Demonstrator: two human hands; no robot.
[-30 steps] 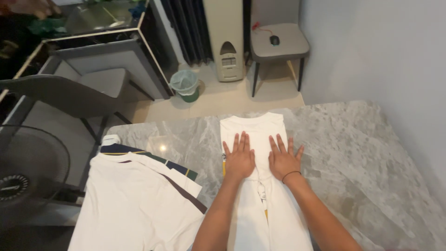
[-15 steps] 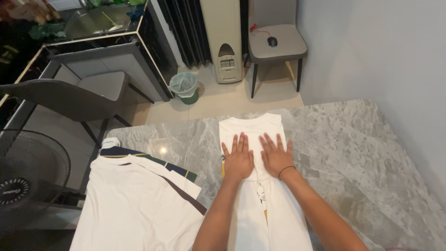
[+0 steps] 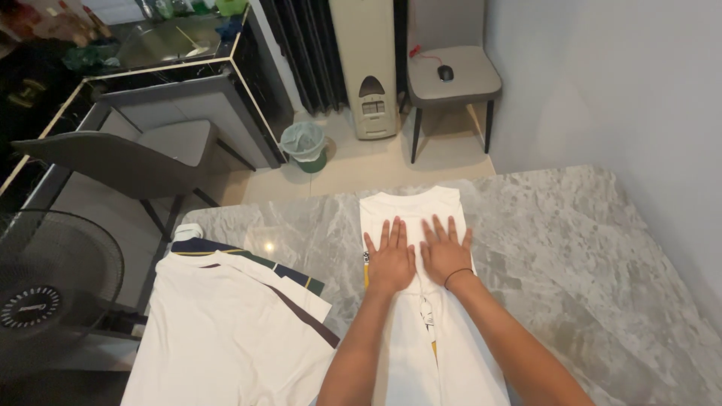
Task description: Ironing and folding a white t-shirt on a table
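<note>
Both hands, left hand (image 3: pixel 390 259) and right hand (image 3: pixel 445 252), lie flat on the folded white shirt (image 3: pixel 412 207).

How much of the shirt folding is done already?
The white shirt on the marble table already has its sides folded in, making a long narrow strip. Right now the left hand and right hand press flat on it. It isn't folded short yet, and the shirt pile lies unfolded.

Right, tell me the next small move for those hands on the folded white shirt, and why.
Probably slide both palms away from the body toward the collar end. The left hand and right hand lie flat, side by side on the white shirt, folded into a narrow strip on the marble table; the cloth beyond the fingers is not yet pressed.
</note>
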